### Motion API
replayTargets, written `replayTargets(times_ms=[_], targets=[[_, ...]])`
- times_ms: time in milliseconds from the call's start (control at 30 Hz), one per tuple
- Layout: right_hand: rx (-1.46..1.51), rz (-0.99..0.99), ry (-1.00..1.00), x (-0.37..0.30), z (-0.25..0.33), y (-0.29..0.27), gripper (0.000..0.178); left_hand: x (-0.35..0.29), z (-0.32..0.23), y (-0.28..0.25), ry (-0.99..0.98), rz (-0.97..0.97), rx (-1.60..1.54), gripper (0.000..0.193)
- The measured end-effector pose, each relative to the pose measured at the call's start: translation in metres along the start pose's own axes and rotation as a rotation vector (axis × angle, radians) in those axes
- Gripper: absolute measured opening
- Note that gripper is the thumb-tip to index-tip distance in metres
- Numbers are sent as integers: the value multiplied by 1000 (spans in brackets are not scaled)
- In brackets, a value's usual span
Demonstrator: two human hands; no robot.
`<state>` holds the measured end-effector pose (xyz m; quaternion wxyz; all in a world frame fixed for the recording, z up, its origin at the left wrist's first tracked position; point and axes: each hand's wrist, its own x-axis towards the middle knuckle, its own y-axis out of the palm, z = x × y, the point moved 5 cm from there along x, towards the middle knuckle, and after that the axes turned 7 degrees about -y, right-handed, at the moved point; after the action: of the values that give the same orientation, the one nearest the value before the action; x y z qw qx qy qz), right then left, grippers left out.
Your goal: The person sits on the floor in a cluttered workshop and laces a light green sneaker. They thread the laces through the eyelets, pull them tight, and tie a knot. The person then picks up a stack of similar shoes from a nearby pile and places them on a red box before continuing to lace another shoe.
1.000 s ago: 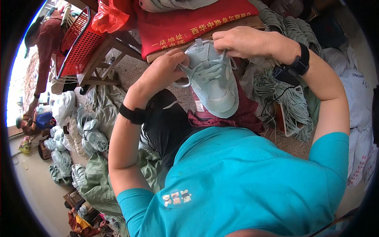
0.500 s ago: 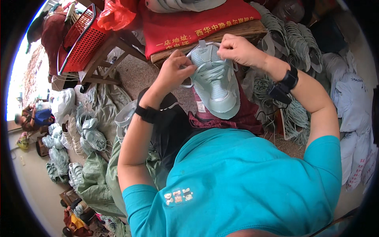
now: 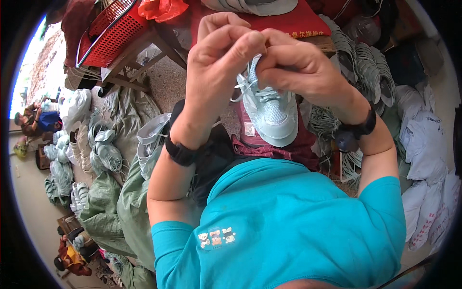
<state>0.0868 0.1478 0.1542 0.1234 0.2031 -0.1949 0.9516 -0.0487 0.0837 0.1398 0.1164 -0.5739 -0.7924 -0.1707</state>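
Observation:
A pale mint lace-up sneaker upper (image 3: pixel 273 119) lies over my lap, toe toward me, on a maroon checked cloth (image 3: pixel 246 147). Above its throat my two hands meet, fingers bent and pinched. A pale shoelace (image 3: pixel 252 72) rises from the upper to between them. My left hand (image 3: pixel 216 60) is closed, thumb against the curled fingers. Fingertip to fingertip with it, my right hand (image 3: pixel 301 70) is also closed, in front of the upper's tongue. The lace's ends are hidden behind the fingers. Dark bands are on both wrists.
A wooden bench with a red cloth (image 3: pixel 284 21) and more uppers stands ahead. At left are a red basket (image 3: pixel 103 41) on a stool and green sacks (image 3: pixel 101 207). Stacked uppers (image 3: pixel 373 72), lace bundles and white bags (image 3: pixel 426 144) fill the right. People sit far left.
My hands were apart on either side of the upper's tongue; now they have come together, raised above it. The upper has tilted slightly, and the whole view has shifted.

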Motion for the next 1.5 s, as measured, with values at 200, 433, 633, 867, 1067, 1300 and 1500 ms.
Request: replayTargets(times_ms=[200,433,633,867,1067,1300,1500], targets=[[59,193,8,1,-4,12,16,-10,59,8,-253,427,152,18],[275,-412,75,-5,-44,-18,19,-12,95,11,-488,-55,-614,17],[408,-420,504,-55,-104,-44,32,-37,146,-60,-630,-455,-884,20],[-64,-463,577,-113,-142,-94,15,-60,140,-83,-658,-328,-336,22],[-115,-263,500,-100,-111,-55,8,-64,130,-47,-577,-89,44,27],[-894,-95,371,-77,-84,-38,16,-74,129,-33,-689,-64,95,25],[-1061,56,442,-65,-81,-30,22,-72,132,-31,-783,9,5,23]])
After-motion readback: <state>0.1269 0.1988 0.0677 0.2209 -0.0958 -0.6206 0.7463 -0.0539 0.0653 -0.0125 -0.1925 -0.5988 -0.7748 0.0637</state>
